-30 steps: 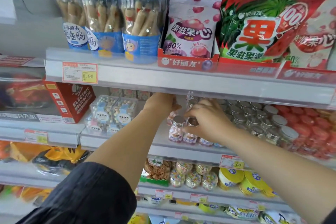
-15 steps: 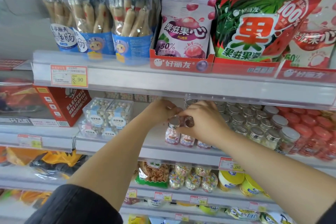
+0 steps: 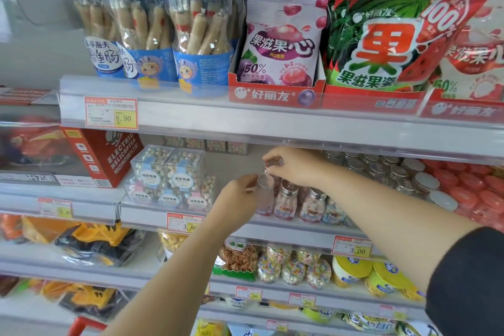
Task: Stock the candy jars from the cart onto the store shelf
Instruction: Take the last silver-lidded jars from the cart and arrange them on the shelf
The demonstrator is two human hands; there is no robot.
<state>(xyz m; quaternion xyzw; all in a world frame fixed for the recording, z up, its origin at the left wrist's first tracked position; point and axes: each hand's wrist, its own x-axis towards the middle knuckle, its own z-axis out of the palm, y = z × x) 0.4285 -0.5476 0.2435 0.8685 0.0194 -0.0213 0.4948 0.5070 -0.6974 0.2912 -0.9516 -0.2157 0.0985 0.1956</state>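
Cart: red bar (image 3: 87, 326), probably its handle, far below the 3.80 tag (image 3: 185, 222); no stock visible on it.
Left hand (image 3: 240, 198): up and right of the tag, fingers curled round the side of the front jar (image 3: 264, 195). It has come forward from deeper in the shelf (image 3: 286, 229) over the last second.
Front jar: upright at the shelf edge, leftmost in its line, just right of the tag.
Row (image 3: 312, 202): three more jars upright, further right of the tag, standing close side by side and now uncovered.
Right hand (image 3: 296, 166): higher and further back than the tag, fingertips pinched on the silver lid of the back jar (image 3: 273, 164). It has lifted off the front line.
Back stock (image 3: 381, 169): silver-lidded jars packed behind, well right of the tag.
Reading: the hands have split, one jar each; the front line looks nearly set, and the back jar still needs seating.
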